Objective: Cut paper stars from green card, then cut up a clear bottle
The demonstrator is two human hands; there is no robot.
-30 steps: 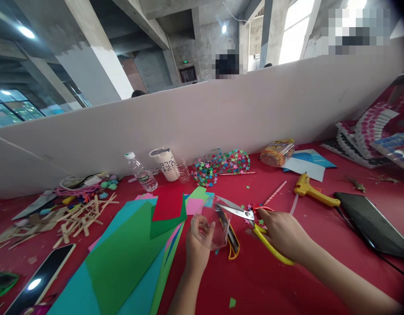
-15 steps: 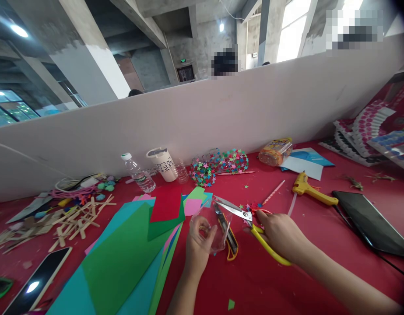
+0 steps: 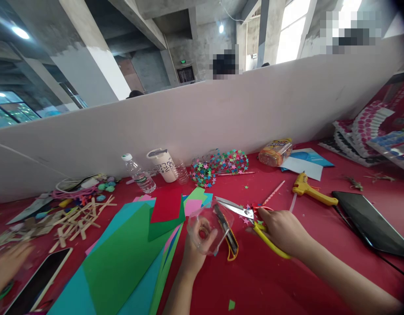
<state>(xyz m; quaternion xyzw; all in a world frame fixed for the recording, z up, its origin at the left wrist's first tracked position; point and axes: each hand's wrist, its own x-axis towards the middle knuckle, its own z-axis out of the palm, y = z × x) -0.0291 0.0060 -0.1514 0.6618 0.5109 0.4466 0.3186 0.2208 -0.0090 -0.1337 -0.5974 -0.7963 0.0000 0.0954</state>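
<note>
My left hand (image 3: 199, 243) is closed around a clear plastic piece (image 3: 211, 225) that looks like the cut end of a bottle. In my right hand (image 3: 282, 229) is a pair of scissors (image 3: 244, 212) with red and yellow handles. Their blades are parted and point left, just above and right of the plastic. A yellow utility knife (image 3: 233, 245) shows behind and beside the clear plastic, lying on the red table (image 3: 270, 288). Small star sequins (image 3: 245, 221) are scattered under the scissors.
Coloured paper sheets (image 3: 123, 258) spread to the left, near craft sticks (image 3: 85, 218) and a phone (image 3: 40, 280). Another person's hand (image 3: 9, 262) reaches in at the left edge. A glue gun (image 3: 307, 190) and a black tablet (image 3: 372, 223) lie right. Bottles stand along the partition (image 3: 162, 118).
My left hand has tilted the plastic piece slightly and shifted a little left. The scissors have moved slightly right. Another person's hand has come in at the left edge.
</note>
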